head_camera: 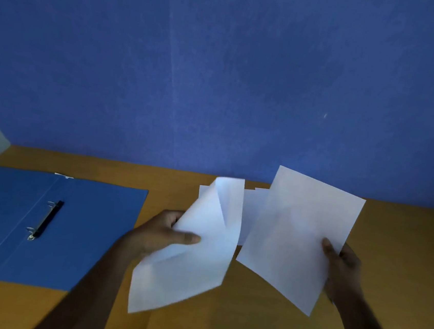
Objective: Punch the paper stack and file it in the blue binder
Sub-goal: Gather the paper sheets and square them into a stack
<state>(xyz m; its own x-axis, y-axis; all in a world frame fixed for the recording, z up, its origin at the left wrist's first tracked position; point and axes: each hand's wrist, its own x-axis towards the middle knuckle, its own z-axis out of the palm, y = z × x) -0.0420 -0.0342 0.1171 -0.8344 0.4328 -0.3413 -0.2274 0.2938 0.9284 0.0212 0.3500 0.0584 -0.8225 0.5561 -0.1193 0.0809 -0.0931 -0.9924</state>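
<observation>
Two loose lots of white paper are up off the surface [387,262], one in each hand, so I read this as gathering the sheets into one stack before any punching. My left hand [160,233] grips the curling sheets [195,256] at centre frame, thumb pressed across the front face and fingers hidden behind; the top corner flops forward because the grip sits low on one edge and nothing supports the top. My right hand [344,266] pinches the flat sheet [296,239] right of centre at its lower right edge, thumb on the front, which keeps that sheet stiff and tilted. Between and behind the two lots, more paper [252,213] shows, still lying on the surface as far as I can tell.

At the left of the frame the blue binder [83,230] lies spread open and flat, its ring mechanism [45,220] exposed, ready to receive pages. Whether the rings stand parted I cannot tell. No punch is in view, so I judge the holes are not yet made. Squaring the edges comes first, I think; misaligned sheets would punch unevenly.
</observation>
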